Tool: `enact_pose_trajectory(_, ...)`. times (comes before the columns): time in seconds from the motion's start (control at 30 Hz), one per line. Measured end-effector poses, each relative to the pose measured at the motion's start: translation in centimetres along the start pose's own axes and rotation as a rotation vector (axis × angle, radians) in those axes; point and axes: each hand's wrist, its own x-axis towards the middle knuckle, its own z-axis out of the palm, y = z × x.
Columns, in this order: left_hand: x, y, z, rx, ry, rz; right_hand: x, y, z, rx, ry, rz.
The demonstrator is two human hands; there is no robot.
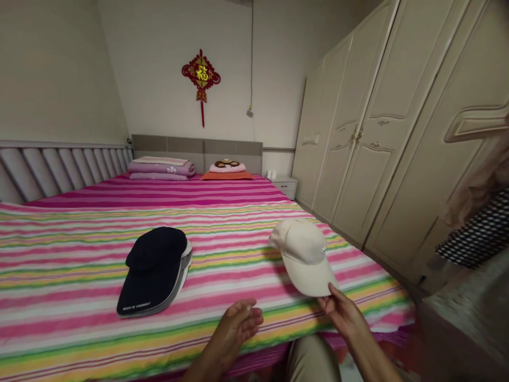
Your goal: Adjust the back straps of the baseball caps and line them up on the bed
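Observation:
My right hand [344,313] pinches the brim edge of a cream baseball cap [304,246], thumb on top and fingers beneath. The cap is over the right part of the striped bedspread [234,244], its brim toward me. Near the bed's front edge, my left hand [242,323] holds nothing, its fingers loosely curled and apart from the thumb. Farther left lies a navy baseball cap [153,265] with white lettering on its brim. A grey and white cap [185,270] shows beneath it, mostly covered.
Folded purple bedding [161,168] and a pink folded item [227,168] rest by the headboard [234,151]. A nightstand [285,185] stands beyond the bed's right side. Tall wardrobes [358,122] line the right wall, with hanging clothes [481,228] nearer to me.

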Motion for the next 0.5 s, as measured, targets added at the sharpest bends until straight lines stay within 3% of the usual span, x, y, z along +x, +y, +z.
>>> enact_pose_trajectory(0.13, 0.1, -0.4, -0.8, 0.04, 0.02, -0.017, 3.8, -2.6, 0.9, -0.022, -0.015, -0.026)
enact_pose_trajectory(0.27, 0.6, -1.1, -1.4, 0.113, 0.08, -0.031, 6.8, -3.8, 1.7, -0.036, -0.017, -0.065)
enact_pose_trajectory(0.5, 1.7, -2.0, -2.3, 0.16, 0.092, -0.047, 10.2, -1.8, -0.6, -0.151, 0.099, -0.017)
